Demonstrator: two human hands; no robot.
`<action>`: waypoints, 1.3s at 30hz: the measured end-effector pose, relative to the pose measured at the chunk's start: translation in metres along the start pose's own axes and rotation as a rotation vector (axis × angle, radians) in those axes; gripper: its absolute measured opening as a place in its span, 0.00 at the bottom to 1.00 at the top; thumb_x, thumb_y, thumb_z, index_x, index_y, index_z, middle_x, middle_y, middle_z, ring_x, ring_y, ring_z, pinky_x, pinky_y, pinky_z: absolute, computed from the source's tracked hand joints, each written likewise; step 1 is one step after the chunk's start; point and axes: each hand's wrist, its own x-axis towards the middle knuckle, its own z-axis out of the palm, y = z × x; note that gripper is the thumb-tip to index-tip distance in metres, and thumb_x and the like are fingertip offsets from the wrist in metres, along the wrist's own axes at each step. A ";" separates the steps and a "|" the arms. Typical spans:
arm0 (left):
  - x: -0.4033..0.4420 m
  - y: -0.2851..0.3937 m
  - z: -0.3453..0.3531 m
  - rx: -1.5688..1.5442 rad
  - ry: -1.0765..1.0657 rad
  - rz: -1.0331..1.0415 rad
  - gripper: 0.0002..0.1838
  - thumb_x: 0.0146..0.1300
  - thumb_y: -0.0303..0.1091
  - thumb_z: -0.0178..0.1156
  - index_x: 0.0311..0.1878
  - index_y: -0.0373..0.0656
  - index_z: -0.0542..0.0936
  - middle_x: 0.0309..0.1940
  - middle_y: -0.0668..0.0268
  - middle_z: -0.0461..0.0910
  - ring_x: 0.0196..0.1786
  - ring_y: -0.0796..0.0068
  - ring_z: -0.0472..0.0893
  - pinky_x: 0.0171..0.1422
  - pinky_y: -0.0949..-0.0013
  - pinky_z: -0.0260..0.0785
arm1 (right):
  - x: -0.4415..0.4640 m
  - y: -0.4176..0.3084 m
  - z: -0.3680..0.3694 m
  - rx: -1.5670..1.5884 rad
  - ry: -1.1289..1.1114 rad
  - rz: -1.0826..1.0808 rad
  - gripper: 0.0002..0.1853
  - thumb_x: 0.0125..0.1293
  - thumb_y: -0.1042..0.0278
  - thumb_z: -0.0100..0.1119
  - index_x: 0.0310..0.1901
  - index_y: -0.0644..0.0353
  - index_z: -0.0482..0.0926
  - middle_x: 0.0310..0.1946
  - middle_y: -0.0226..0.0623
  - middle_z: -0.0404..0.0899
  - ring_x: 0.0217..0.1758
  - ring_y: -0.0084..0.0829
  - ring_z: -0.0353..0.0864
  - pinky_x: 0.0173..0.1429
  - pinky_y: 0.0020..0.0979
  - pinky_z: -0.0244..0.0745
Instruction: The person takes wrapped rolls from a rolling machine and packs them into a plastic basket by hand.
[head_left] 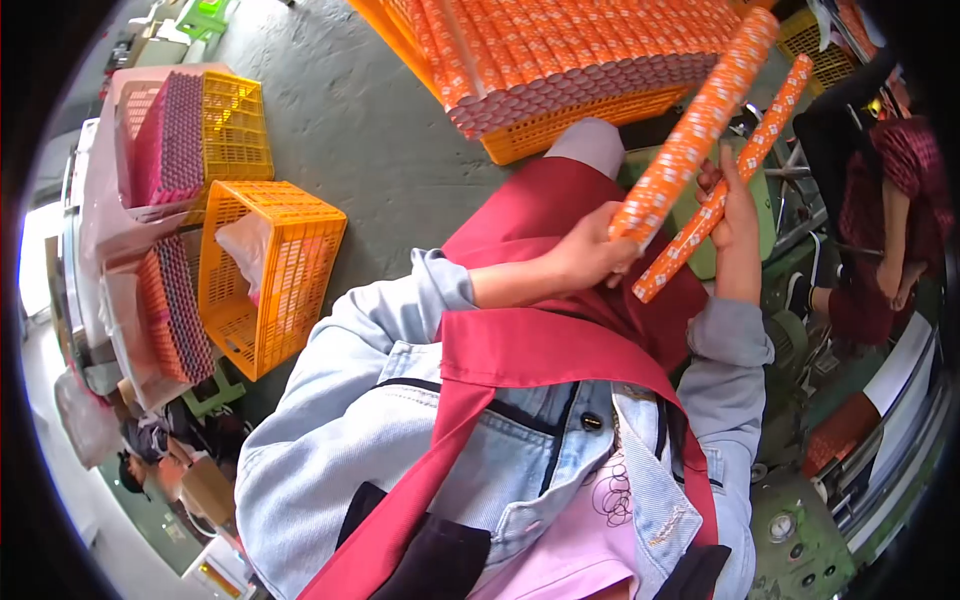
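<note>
In the head view my left hand (592,252) is closed round the lower end of a thick orange roll (690,140) with a white flower pattern. The roll slants up and to the right. My right hand (738,205) grips a thinner orange roll (762,140) of similar pattern near its middle. This one lies beside the thick roll, slanted the same way, its lower end just right of my left hand. Both rolls are above my lap, which a red apron (510,215) covers. Part of my right fingers is hidden behind the rolls.
Beyond my knees, a yellow crate (520,140) holds a large stack of orange rolls (580,40). At the left are a yellow-orange crate (300,280) with a plastic bag inside, and more stacked rolls (180,140). Another person (895,220) sits at the right near metal machine parts.
</note>
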 end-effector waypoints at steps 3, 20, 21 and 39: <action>0.007 0.000 0.001 -0.007 0.004 0.027 0.14 0.62 0.26 0.52 0.51 0.37 0.64 0.25 0.67 0.72 0.21 0.79 0.72 0.22 0.75 0.66 | 0.004 0.007 0.012 0.063 -0.099 -0.019 0.15 0.64 0.51 0.63 0.39 0.53 0.75 0.26 0.22 0.73 0.25 0.15 0.70 0.23 0.19 0.65; 0.033 -0.038 -0.003 0.392 0.026 0.069 0.22 0.57 0.29 0.58 0.53 0.34 0.65 0.41 0.58 0.75 0.47 0.71 0.77 0.53 0.68 0.70 | 0.006 0.017 -0.003 -0.051 0.156 -0.156 0.14 0.59 0.64 0.70 0.42 0.57 0.76 0.29 0.26 0.78 0.23 0.16 0.71 0.26 0.20 0.66; 0.033 -0.037 -0.004 0.422 0.025 0.041 0.23 0.56 0.31 0.59 0.53 0.33 0.65 0.42 0.56 0.75 0.48 0.67 0.77 0.55 0.67 0.69 | 0.008 0.019 -0.005 -0.060 0.172 -0.155 0.14 0.58 0.66 0.70 0.42 0.58 0.76 0.29 0.27 0.78 0.23 0.16 0.72 0.26 0.20 0.67; 0.052 0.108 -0.182 1.769 1.022 0.368 0.22 0.58 0.48 0.60 0.44 0.37 0.73 0.39 0.52 0.77 0.44 0.47 0.79 0.46 0.50 0.74 | 0.010 0.031 0.001 -0.102 0.078 -0.197 0.12 0.60 0.76 0.65 0.44 0.58 0.77 0.33 0.27 0.80 0.29 0.18 0.77 0.33 0.22 0.75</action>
